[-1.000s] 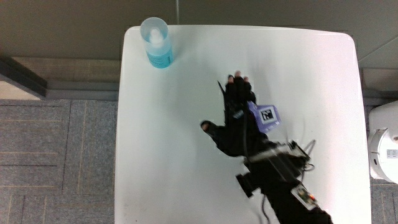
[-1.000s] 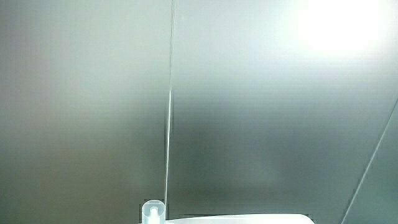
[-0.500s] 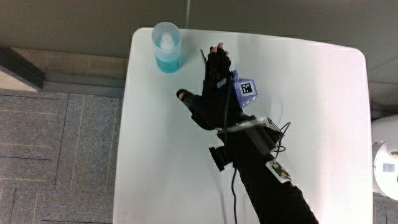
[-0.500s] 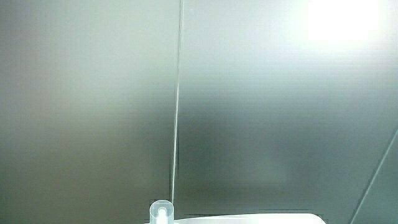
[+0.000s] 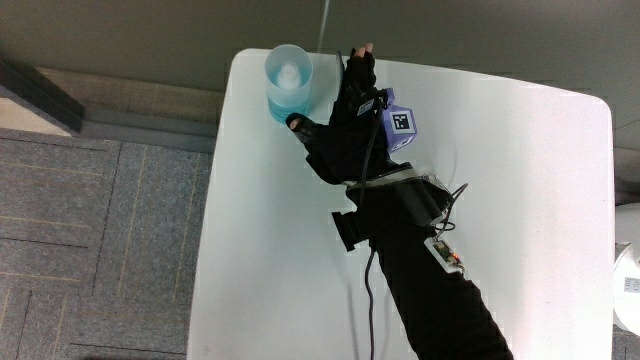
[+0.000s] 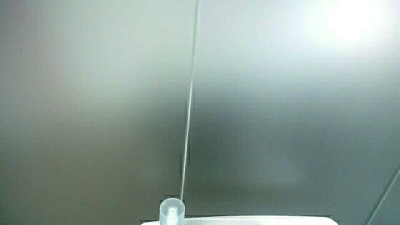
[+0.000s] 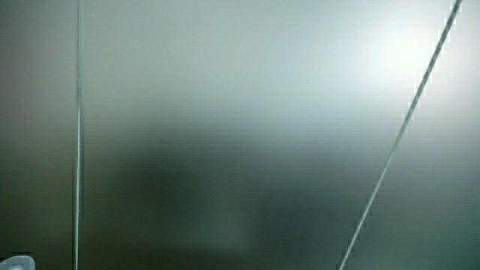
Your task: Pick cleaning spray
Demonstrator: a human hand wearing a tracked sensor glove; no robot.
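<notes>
The cleaning spray (image 5: 291,82) is a blue see-through bottle with a clear cap, standing upright at a corner of the white table (image 5: 520,200) farthest from the person. The hand (image 5: 345,120) lies close beside the bottle, fingers stretched out along it and the thumb (image 5: 294,122) reaching toward the bottle's nearer side. It holds nothing. The patterned cube (image 5: 398,124) sits on the back of the hand. Both side views show mostly a pale wall; only the bottle's cap (image 6: 172,211) (image 7: 16,262) pokes in.
The forearm (image 5: 430,290) crosses the middle of the table with a small device and cables strapped to it. Grey carpet (image 5: 100,240) lies past the table's edge beside the bottle. A white object (image 5: 628,280) shows off the table's other edge.
The hand has travelled from the middle of the table away from the person to the bottle's side. The bottle has stayed in place.
</notes>
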